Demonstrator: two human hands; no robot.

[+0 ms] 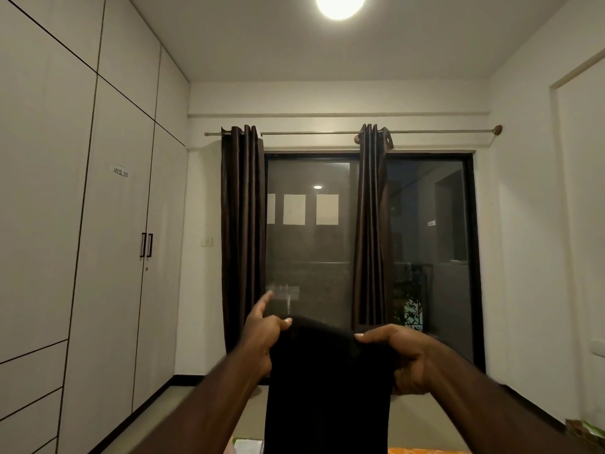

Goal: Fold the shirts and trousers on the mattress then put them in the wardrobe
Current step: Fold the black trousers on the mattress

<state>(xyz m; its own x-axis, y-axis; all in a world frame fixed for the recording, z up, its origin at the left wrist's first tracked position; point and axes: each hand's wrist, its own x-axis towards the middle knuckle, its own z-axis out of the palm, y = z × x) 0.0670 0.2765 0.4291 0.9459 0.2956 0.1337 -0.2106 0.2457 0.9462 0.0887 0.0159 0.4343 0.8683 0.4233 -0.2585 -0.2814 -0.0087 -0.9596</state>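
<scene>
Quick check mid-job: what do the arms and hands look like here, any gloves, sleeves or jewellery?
Both are bare. The left hand and right hand wear no gloves, and no rings show on the fingers in view. Neither wrist carries a watch or band. Both forearms are uncovered down to the frame edge, so no sleeve shows.

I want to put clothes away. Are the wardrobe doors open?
No, the wardrobe doors are closed, their two black handles meeting side by side.

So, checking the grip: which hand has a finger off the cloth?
The left hand: its index finger points up, clear of the black garment; the right hand has its fingers curled on it.
</scene>
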